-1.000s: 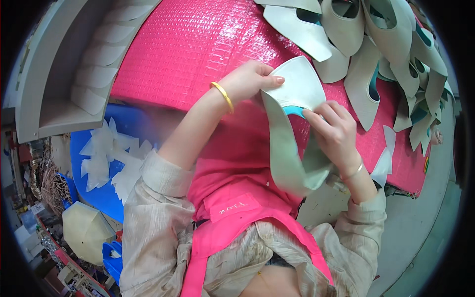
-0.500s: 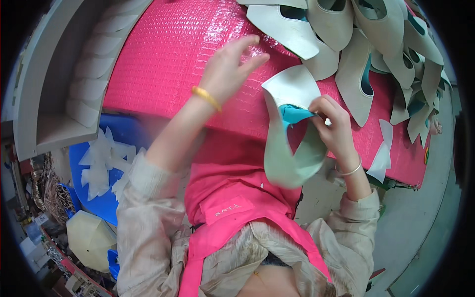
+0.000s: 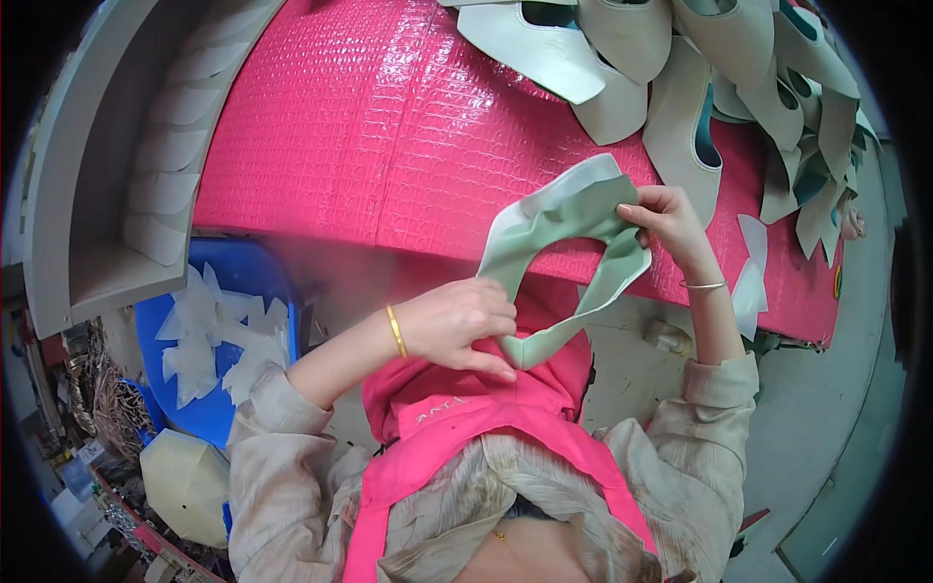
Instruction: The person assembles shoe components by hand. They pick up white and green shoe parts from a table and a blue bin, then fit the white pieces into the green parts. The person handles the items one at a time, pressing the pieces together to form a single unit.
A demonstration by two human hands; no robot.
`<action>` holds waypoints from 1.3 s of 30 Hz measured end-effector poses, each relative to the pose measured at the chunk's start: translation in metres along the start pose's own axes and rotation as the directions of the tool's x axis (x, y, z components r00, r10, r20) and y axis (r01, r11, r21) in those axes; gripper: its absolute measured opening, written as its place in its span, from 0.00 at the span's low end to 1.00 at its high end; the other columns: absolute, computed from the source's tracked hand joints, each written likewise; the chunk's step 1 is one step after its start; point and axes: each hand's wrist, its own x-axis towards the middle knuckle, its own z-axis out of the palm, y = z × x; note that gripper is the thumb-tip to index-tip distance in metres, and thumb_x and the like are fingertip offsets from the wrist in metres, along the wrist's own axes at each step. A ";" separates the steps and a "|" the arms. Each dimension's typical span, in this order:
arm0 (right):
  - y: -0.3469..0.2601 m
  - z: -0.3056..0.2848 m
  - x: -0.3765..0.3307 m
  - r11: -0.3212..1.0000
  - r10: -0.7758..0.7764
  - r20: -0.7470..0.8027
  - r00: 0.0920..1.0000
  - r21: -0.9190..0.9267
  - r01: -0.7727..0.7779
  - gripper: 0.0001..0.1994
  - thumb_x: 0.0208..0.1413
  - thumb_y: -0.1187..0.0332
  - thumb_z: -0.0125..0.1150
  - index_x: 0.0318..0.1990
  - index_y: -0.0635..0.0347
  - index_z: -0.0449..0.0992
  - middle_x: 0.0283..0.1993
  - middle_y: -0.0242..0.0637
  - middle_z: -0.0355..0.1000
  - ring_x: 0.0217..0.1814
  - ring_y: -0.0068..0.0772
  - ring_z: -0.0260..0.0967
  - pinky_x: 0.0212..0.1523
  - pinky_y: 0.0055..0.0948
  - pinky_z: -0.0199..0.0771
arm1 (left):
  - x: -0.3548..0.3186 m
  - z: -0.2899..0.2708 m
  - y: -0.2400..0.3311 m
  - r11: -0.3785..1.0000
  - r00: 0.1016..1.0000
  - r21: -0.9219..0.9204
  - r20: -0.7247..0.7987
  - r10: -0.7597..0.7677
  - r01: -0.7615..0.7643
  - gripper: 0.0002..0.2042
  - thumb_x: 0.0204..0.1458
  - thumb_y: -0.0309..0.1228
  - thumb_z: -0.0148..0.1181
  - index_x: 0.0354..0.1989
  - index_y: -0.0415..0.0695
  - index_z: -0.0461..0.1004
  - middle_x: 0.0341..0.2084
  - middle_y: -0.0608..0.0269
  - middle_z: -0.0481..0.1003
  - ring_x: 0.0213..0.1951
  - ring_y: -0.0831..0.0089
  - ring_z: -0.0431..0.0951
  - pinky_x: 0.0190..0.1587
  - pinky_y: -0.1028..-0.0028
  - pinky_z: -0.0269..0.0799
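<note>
A white shoe upper [image 3: 559, 222] with a pale green lining hangs in front of me, at the near edge of the pink table, its lining side toward me. My right hand [image 3: 666, 225] pinches its far right edge between thumb and fingers. At the lower left end of the upper, my left hand [image 3: 455, 324] has its fingers along the edge and its thumb below; its fingertips are partly hidden. Through the upper's opening, the pink table and my apron show.
Many white uppers [image 3: 622, 44] lie heaped at the table's [image 3: 330, 126] far right. A thin whitish piece [image 3: 749, 277] rests at the right edge. On the left stands a grey trough [image 3: 107, 277] with overlapping pale pieces; below it, a blue seat-like container [image 3: 209, 413] holds translucent scraps.
The upper has turned over from white face and teal lining to its pale green side. My left hand has come down from above the table to the upper's lower left end.
</note>
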 end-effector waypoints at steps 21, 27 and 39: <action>-0.042 0.028 0.020 0.941 -0.336 0.250 0.908 0.127 0.313 0.06 0.41 0.81 0.54 0.30 0.64 0.73 0.38 0.38 0.73 0.44 0.27 0.69 0.49 0.27 0.65 | 0.042 -0.007 -0.013 0.831 0.773 0.327 -0.609 -0.177 0.449 0.36 0.29 0.26 0.68 0.52 0.41 0.58 0.43 0.53 0.66 0.46 0.55 0.67 0.47 0.64 0.63; -0.044 0.041 0.007 0.887 -0.237 0.219 0.946 -0.349 0.303 0.04 0.42 0.80 0.57 0.29 0.66 0.75 0.27 0.30 0.73 0.32 0.20 0.69 0.39 0.23 0.69 | 0.043 -0.029 -0.044 0.925 0.864 -0.023 -0.351 -0.362 0.378 0.46 0.24 0.28 0.71 0.58 0.46 0.51 0.44 0.53 0.67 0.48 0.58 0.67 0.54 0.59 0.59; -0.066 0.076 0.006 0.300 -0.495 0.302 0.815 -0.821 0.486 0.09 0.41 0.72 0.58 0.32 0.64 0.73 0.33 0.41 0.69 0.41 0.40 0.67 0.41 0.34 0.68 | 0.040 -0.011 -0.043 0.775 0.498 0.198 -0.851 -0.168 0.600 0.15 0.35 0.22 0.62 0.35 0.41 0.70 0.37 0.55 0.68 0.44 0.58 0.65 0.45 0.63 0.62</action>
